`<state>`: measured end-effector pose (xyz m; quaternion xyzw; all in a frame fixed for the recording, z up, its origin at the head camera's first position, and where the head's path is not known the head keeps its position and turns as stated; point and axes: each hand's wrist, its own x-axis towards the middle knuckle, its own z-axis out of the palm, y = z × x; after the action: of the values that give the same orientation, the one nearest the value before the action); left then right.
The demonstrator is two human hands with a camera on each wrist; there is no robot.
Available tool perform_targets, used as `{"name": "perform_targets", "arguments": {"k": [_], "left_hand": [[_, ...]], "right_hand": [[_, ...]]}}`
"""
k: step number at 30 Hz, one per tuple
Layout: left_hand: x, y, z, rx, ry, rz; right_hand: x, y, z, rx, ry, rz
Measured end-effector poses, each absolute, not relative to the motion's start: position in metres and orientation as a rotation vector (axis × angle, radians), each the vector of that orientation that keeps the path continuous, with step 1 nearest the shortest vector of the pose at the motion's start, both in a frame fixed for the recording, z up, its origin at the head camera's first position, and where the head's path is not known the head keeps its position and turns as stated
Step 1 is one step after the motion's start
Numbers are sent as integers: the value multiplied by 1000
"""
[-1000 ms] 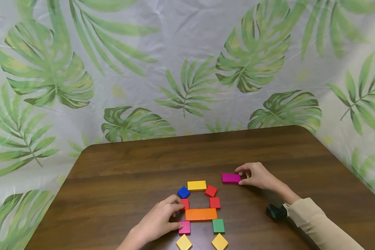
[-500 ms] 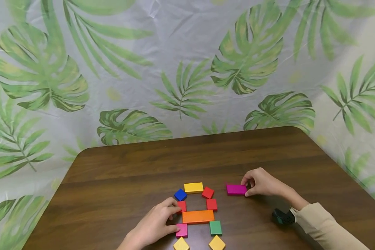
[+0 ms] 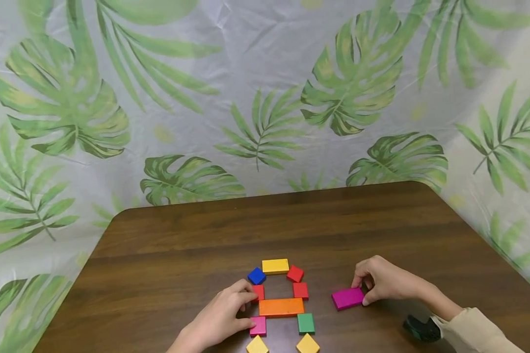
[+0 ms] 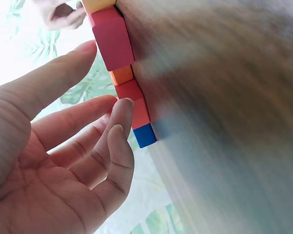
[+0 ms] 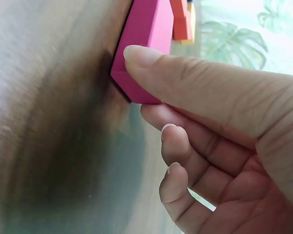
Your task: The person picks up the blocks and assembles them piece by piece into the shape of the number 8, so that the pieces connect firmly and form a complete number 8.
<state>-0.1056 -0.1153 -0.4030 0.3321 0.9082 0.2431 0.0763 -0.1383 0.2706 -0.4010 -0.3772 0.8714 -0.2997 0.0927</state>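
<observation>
My right hand [image 3: 388,279] pinches a magenta rectangular block [image 3: 348,298] by its right end, between thumb and fingers; the right wrist view shows this block [image 5: 141,53] low over or on the table. My left hand [image 3: 223,314] rests at the left side of a figure of flat blocks. Its thumb is at a pink block [image 3: 258,325], and its fingertips touch a red block [image 3: 258,292]. In the left wrist view, the fingers lie loosely bent beside the red block [image 4: 136,105]. An orange bar [image 3: 281,307] crosses the figure's middle.
Around the bar are a yellow block [image 3: 275,266], a blue block [image 3: 256,276], red blocks [image 3: 300,290], a green block [image 3: 305,323] and two yellow squares [image 3: 307,343]. A black wrist strap [image 3: 421,328] is at my right cuff. The brown table [image 3: 181,240] meets a leaf-print cloth [image 3: 265,98].
My right hand has drawn the magenta block nearer to me and to the right, turning it slightly. The left hand and the figure stay in place; the head view has shifted slightly.
</observation>
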Motion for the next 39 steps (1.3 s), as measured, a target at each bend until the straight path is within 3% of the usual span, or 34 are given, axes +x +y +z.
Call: {"name": "perform_targets", "arguments": {"k": [22, 34, 39], "left_hand": [[-104, -114, -404, 954, 2710, 728], [-105, -117, -403, 951, 2717, 721], [-106, -116, -404, 952, 2715, 719]], "right_hand": [[-70, 247, -414, -1419, 2475, -970], [-62, 230, -430, -1755, 2507, -1047], [-59, 229, -431, -1735, 2477, -1092]]}}
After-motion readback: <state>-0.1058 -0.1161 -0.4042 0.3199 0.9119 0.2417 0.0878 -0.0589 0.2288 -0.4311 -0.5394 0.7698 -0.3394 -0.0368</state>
